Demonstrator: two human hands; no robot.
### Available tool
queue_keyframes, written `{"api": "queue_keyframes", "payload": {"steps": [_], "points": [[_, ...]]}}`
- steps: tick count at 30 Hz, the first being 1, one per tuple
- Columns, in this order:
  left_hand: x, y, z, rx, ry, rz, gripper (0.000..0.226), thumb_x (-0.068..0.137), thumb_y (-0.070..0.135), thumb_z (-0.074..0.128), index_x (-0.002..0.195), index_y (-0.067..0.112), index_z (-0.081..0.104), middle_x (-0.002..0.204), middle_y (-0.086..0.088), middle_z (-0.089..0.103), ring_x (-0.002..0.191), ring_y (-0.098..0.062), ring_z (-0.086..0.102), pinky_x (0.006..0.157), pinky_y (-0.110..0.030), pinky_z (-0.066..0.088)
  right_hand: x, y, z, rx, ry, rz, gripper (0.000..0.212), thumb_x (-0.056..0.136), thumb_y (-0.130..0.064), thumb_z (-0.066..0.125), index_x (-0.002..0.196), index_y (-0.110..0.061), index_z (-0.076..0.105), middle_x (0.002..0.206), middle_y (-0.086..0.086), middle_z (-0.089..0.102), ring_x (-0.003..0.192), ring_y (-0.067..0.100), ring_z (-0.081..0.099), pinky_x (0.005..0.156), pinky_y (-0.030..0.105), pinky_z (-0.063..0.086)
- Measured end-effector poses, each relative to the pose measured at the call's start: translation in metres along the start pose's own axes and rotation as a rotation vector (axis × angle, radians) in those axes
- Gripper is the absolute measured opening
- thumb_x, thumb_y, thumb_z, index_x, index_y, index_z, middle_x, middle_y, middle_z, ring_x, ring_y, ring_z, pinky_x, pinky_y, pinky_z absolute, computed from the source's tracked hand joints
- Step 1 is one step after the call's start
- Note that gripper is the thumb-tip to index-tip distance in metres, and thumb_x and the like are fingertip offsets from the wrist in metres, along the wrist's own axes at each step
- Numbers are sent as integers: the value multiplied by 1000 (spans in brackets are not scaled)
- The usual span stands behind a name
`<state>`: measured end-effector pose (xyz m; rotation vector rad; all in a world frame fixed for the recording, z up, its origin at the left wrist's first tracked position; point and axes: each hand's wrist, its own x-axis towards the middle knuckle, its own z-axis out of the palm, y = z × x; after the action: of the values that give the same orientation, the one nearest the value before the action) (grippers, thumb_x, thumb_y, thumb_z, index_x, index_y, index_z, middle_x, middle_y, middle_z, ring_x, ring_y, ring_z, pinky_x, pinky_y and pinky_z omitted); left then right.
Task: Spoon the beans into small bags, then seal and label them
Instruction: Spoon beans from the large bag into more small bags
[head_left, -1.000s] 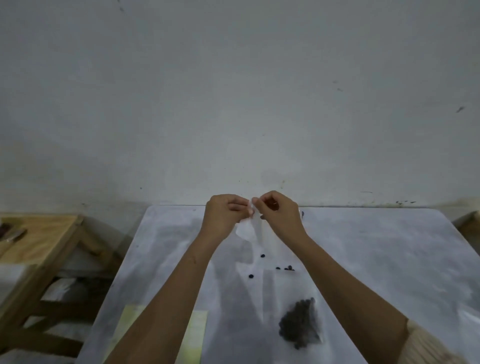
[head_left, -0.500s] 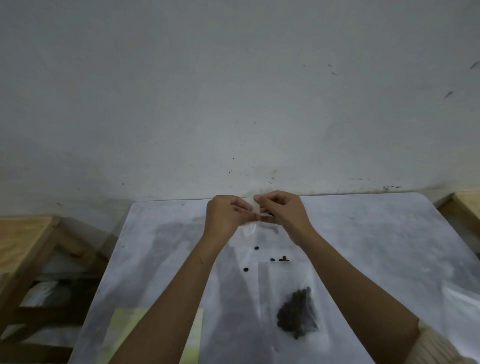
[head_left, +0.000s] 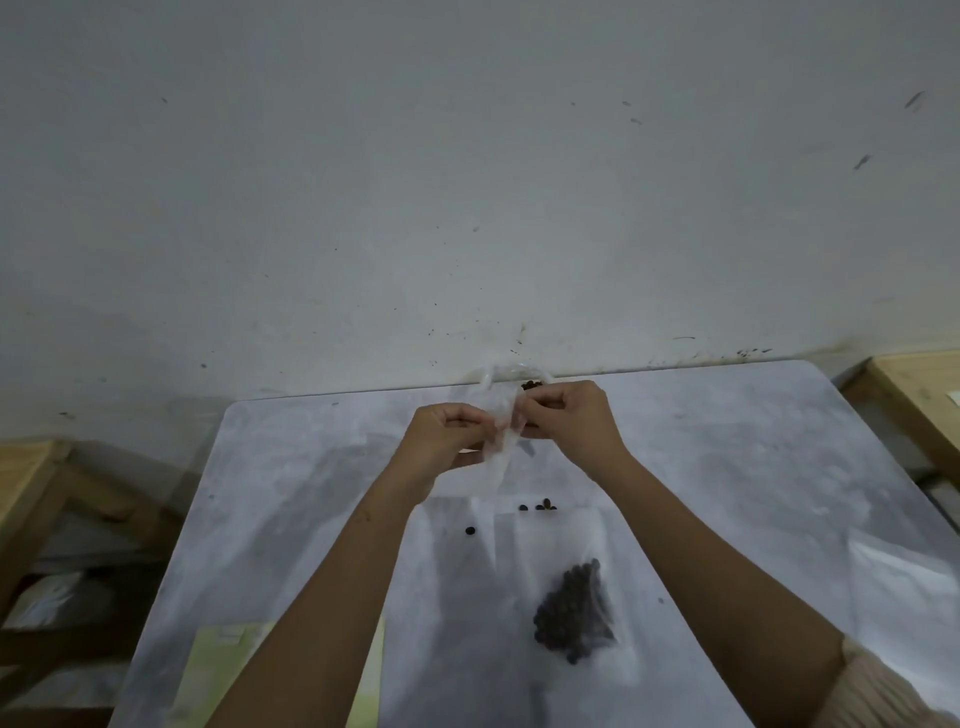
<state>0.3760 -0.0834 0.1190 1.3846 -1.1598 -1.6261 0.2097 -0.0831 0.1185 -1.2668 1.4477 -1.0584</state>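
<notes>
The left hand (head_left: 451, 437) and right hand (head_left: 570, 422) are close together above the counter (head_left: 753, 467). Each pinches one side of a small clear bag (head_left: 500, 441) with curled fingers. A few beans (head_left: 530, 385) show in it just beyond the right hand. Nearer the body than that hand lie loose beans (head_left: 540, 506) and a filled bag (head_left: 574, 610).
</notes>
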Motion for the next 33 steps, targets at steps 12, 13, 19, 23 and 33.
{"api": "queue_keyframes", "payload": {"steps": [12,13,19,23,33], "points": [[14,-23,27,487,184,323,17,86,0,59,75,10,64,68,-1,65,65,-12,62,66,-20,51,1,14,-3,-161,33,102,8,76,4,65,76,2,72,59,7,66,55,17,64,63,26,59],[13,-26,31,494,196,336,18,87,-1,58,75,10,63,68,-2,64,65,-11,61,65,-16,50,2,16,-3,-181,56,105,9,75,5,64,76,2,73,58,6,65,53,14,64,62,25,59],[18,-39,40,507,258,380,22,85,-5,56,72,12,61,70,-8,66,67,-21,62,63,-21,48,8,25,4,-265,118,103,11,75,6,63,74,3,73,53,2,62,43,6,60,55,20,57],[22,-46,38,473,282,377,23,84,-7,56,71,11,62,68,-5,65,67,-23,63,65,-25,50,13,29,10,-336,125,70,13,72,4,61,66,2,73,59,15,67,56,26,66,61,35,59],[30,-47,25,355,283,302,13,83,-2,60,76,6,67,71,-1,68,66,-12,65,66,-17,52,24,26,-4,-264,-185,187,14,81,0,60,77,10,68,66,14,68,55,11,66,64,25,59]]}}
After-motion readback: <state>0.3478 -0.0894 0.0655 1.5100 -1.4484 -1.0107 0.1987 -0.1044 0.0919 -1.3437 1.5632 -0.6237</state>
